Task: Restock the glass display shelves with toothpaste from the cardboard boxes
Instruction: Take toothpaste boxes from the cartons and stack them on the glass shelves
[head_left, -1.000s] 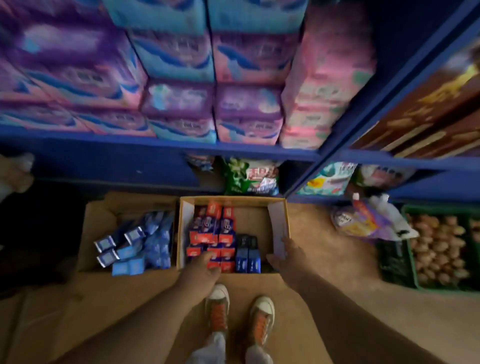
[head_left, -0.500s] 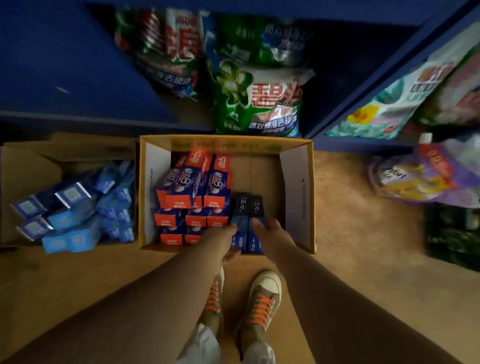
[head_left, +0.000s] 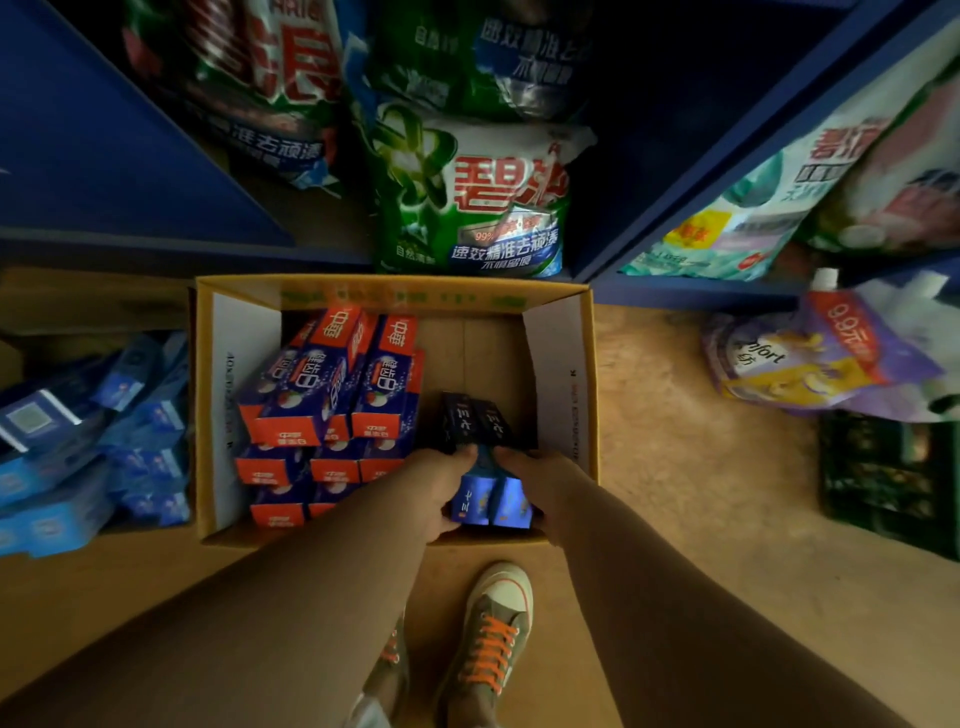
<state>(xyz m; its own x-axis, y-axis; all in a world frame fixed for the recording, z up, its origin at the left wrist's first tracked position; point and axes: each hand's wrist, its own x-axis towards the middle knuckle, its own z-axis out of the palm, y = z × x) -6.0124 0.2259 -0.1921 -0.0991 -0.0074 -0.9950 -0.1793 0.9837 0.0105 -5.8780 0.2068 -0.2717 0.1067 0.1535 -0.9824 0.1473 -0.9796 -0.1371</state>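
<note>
Change vs 1 s ago: the hands were parked at the near rim of the middle cardboard box (head_left: 558, 374). Half a second ago they were closing in on the dark-blue toothpaste cartons (head_left: 491, 501). Now both are on them. The left hand (head_left: 434, 488) grips the left side of the pair and the right hand (head_left: 540, 480) grips the right side, fingers curled over the top on both. The head has also dropped closer to the box.

What it means: the grasp looks made, the lift not yet. The cartons are inside the box at the near-right corner, squeezed together between the two hands. I'd call this the pick step of one restock round, so early. The glass display shelves aren't in view.

Containers:
- Middle cardboard box: red-and-blue toothpaste cartons (head_left: 332, 395) fill the left half, stacked in layers with the top ones tilted. The dark-blue pair is near right. The far-right bottom is bare cardboard.
- Left cardboard box (head_left: 93, 296): light-blue cartons (head_left: 78, 441) piled loose at mixed angles.
- Green crate (head_left: 883, 478), far right on the floor: contents too dark to tell.
- Blue shelving (head_left: 130, 156) behind the boxes holds detergent bags (head_left: 467, 197). A purple pouch (head_left: 800, 358) lies right of the middle box, apart from it.
</note>
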